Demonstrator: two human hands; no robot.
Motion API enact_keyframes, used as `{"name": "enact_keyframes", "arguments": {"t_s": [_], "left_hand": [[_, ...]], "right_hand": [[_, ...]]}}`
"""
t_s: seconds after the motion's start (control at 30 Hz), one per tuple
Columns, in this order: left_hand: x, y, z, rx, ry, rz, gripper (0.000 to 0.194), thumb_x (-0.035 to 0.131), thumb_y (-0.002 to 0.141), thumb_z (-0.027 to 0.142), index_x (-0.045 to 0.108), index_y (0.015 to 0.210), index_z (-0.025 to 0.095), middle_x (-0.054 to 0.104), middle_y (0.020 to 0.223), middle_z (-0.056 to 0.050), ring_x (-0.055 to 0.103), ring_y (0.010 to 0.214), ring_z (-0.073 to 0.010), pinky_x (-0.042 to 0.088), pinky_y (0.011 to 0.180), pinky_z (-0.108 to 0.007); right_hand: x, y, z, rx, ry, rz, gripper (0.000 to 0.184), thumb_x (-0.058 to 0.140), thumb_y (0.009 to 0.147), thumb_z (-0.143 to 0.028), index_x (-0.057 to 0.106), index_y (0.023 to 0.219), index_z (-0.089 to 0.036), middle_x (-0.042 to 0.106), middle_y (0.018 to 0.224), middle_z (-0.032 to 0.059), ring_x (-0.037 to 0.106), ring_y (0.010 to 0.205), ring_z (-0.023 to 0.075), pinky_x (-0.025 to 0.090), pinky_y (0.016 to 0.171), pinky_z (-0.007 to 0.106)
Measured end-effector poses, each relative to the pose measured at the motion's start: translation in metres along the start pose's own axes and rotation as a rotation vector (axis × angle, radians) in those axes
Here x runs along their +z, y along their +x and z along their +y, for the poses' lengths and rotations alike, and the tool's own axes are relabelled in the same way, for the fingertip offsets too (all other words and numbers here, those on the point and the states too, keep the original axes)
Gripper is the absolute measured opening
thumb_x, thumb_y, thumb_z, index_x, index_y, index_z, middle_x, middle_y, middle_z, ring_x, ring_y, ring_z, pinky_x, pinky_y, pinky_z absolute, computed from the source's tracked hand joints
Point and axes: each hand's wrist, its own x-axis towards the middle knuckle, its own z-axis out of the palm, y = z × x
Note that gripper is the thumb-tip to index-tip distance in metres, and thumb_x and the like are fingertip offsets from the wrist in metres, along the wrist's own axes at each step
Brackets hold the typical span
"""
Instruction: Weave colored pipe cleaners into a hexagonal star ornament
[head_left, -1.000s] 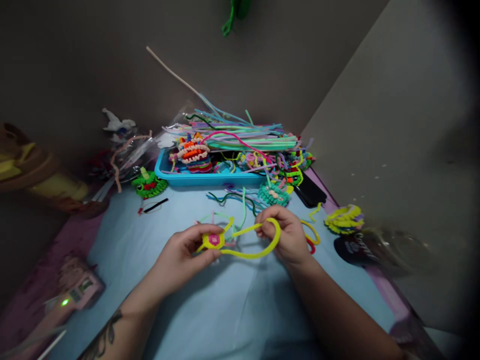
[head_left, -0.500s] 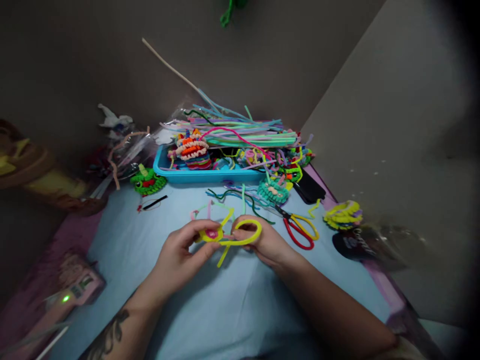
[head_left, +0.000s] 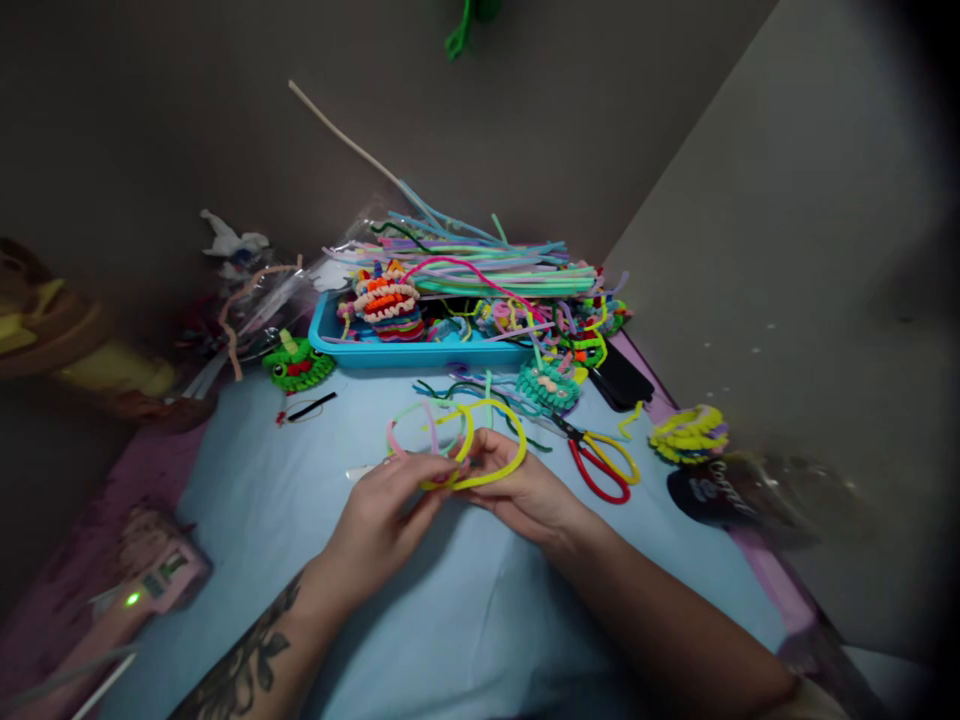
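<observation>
Between my hands, above the blue cloth, is a bent yellow pipe cleaner (head_left: 517, 432) that curves in a wide loop. It is joined to a light piece of pink, mint and lilac pipe cleaners (head_left: 400, 425) on the left. My left hand (head_left: 394, 500) pinches the yellow strand where it meets the pastel piece, thumb below and fingers above. My right hand (head_left: 517, 490) has its fingers curled at the same joint from the other side, behind the yellow loop. Its fingertips are partly hidden there. Scissors (head_left: 598, 460) with red and yellow handles lie right of my right hand.
Behind the hands stands a blue tray (head_left: 427, 355) of pipe-cleaner figures, with a bundle of pipe cleaners (head_left: 510, 275) on top. A green figure (head_left: 298, 365), a teal figure (head_left: 549, 386), a phone (head_left: 621, 376) and a yellow piece (head_left: 688, 433) surround the work area. A pink device (head_left: 161, 570) glows at left.
The yellow loop has opened wider and stands higher, and its loose end no longer hangs below the hands. My left hand has turned over the joint, hiding the pink centre.
</observation>
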Motion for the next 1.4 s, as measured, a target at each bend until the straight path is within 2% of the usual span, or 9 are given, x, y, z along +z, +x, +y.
{"name": "enact_keyframes", "arguments": {"t_s": [0.17, 0.3, 0.43, 0.53, 0.63, 0.83, 1.03, 1.2, 1.4], "left_hand": [[0.001, 0.000, 0.000, -0.373, -0.261, 0.136, 0.024, 0.069, 0.078, 0.020, 0.064, 0.101, 0.023, 0.071, 0.094, -0.003, 0.066, 0.081, -0.0142, 0.051, 0.073, -0.023], [0.001, 0.007, -0.001, -0.660, -0.649, 0.259, 0.032, 0.077, 0.069, 0.024, 0.064, 0.098, 0.021, 0.070, 0.088, -0.001, 0.065, 0.076, -0.0131, 0.051, 0.065, -0.020], [0.000, 0.010, -0.002, -0.786, -0.933, 0.109, 0.037, 0.081, 0.063, 0.019, 0.064, 0.096, 0.019, 0.071, 0.088, -0.002, 0.066, 0.077, -0.0134, 0.052, 0.068, -0.021], [0.000, 0.009, 0.000, -0.811, -1.022, 0.001, 0.036, 0.081, 0.063, 0.016, 0.065, 0.095, 0.019, 0.072, 0.087, -0.002, 0.067, 0.075, -0.0130, 0.052, 0.066, -0.021], [-0.001, 0.010, 0.002, -0.796, -1.020, -0.002, 0.034, 0.081, 0.063, 0.015, 0.065, 0.093, 0.019, 0.071, 0.087, 0.000, 0.066, 0.073, -0.0111, 0.051, 0.064, -0.019], [-0.005, 0.013, -0.001, -0.774, -0.967, -0.028, 0.034, 0.080, 0.066, 0.018, 0.064, 0.095, 0.018, 0.070, 0.088, -0.002, 0.065, 0.074, -0.0126, 0.051, 0.063, -0.021], [-0.007, 0.011, -0.003, -0.753, -0.970, -0.014, 0.032, 0.080, 0.065, 0.018, 0.065, 0.094, 0.019, 0.069, 0.087, -0.001, 0.064, 0.076, -0.0130, 0.051, 0.066, -0.022], [-0.005, 0.011, -0.004, -0.744, -0.904, 0.006, 0.034, 0.079, 0.065, 0.020, 0.064, 0.096, 0.019, 0.068, 0.085, -0.003, 0.065, 0.075, -0.0154, 0.052, 0.065, -0.025], [-0.005, 0.012, 0.000, -0.709, -0.779, 0.036, 0.033, 0.077, 0.067, 0.023, 0.063, 0.096, 0.017, 0.068, 0.083, -0.004, 0.064, 0.074, -0.0163, 0.051, 0.065, -0.027]], "right_hand": [[0.001, 0.003, 0.004, -0.125, -0.072, 0.116, 0.028, 0.074, 0.054, -0.008, 0.052, 0.068, -0.018, 0.057, 0.067, -0.0056, 0.052, 0.060, 0.0073, 0.037, 0.054, 0.018], [-0.004, 0.006, 0.003, -0.359, -0.185, 0.255, 0.023, 0.070, 0.062, -0.015, 0.056, 0.080, -0.020, 0.052, 0.069, -0.0058, 0.046, 0.060, 0.0075, 0.035, 0.053, 0.018], [-0.011, 0.006, -0.003, -0.540, -0.351, 0.312, 0.034, 0.068, 0.071, -0.022, 0.059, 0.103, -0.024, 0.055, 0.079, -0.0033, 0.050, 0.067, 0.0099, 0.039, 0.057, 0.020], [-0.017, 0.006, -0.008, -0.565, -0.498, 0.347, 0.018, 0.067, 0.074, -0.027, 0.066, 0.091, -0.023, 0.057, 0.076, -0.0019, 0.051, 0.066, 0.0112, 0.040, 0.058, 0.022], [-0.023, 0.006, -0.014, -0.605, -0.580, 0.410, 0.008, 0.069, 0.072, -0.028, 0.071, 0.076, -0.021, 0.061, 0.075, -0.0001, 0.053, 0.068, 0.0126, 0.040, 0.058, 0.024], [-0.022, 0.006, -0.022, -0.451, -0.390, 0.375, 0.009, 0.073, 0.061, -0.026, 0.074, 0.067, -0.020, 0.063, 0.059, -0.0010, 0.047, 0.051, 0.0091, 0.036, 0.048, 0.022], [-0.016, 0.003, -0.019, -0.318, -0.514, 0.188, 0.010, 0.076, 0.058, -0.022, 0.074, 0.067, -0.019, 0.068, 0.061, -0.0003, 0.054, 0.051, 0.0094, 0.041, 0.047, 0.020], [-0.011, 0.000, -0.013, -0.084, -0.506, 0.050, 0.019, 0.072, 0.069, -0.033, 0.068, 0.076, -0.016, 0.056, 0.040, -0.0054, 0.047, 0.029, 0.0065, 0.026, 0.029, 0.015], [-0.007, -0.003, -0.011, 0.064, -0.324, -0.068, 0.029, 0.073, 0.071, -0.037, 0.055, 0.084, -0.018, 0.066, 0.061, -0.0026, 0.064, 0.040, 0.0128, 0.032, 0.027, 0.012]]}}
